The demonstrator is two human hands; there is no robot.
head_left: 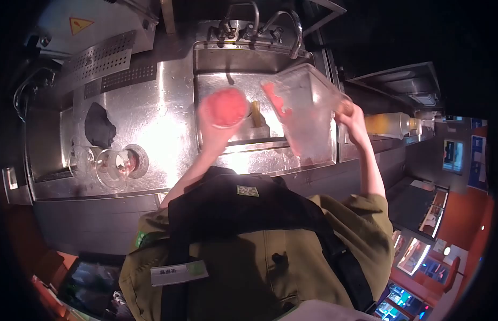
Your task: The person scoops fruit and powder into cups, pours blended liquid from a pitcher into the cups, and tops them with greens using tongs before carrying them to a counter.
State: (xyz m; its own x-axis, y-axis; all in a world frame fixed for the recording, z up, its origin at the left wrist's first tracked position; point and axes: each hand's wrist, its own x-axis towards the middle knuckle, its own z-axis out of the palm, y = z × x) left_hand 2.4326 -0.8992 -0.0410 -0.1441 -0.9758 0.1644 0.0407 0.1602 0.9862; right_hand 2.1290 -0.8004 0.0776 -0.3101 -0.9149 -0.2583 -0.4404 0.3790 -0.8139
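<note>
Head view, fisheye, with black swallowing its corners: from my remote seat I look down on both bare hands above a metal sink [233,60]. On my feed the left hand [218,136] is closed around a cup [225,107], which sits over the sink's left part, its round mouth facing the camera and filled with a pinkish-red mass. Blur softens the cup's edge, and the cup itself covers most of the fingers, so I cannot tell exactly how they wrap it. I cannot make out whether the red stuff is liquid, slush or pulp.

Farther right, the right hand [349,114] is curled in a narrow grip at the edge of a large clear container [310,115], tilted over the right of the sink. Red residue [276,99] streaks its left side. Smearing and see-through walls leave me unsure of its outline, and I cannot see where the thumb lies.

Between cup and container, a yellowish object [256,114] shows partly in the basin; I cannot identify it. Left on the counter [171,93], beside a strong glare, lie a dark cloth-like thing [99,125] and a cluster of clear glasses [112,168] whose overlapping rims are hard to count. At right, a container with yellow contents [385,124] is partly hidden behind the right forearm. Lettering on the chest tag [178,273] is too small for me to read.
</note>
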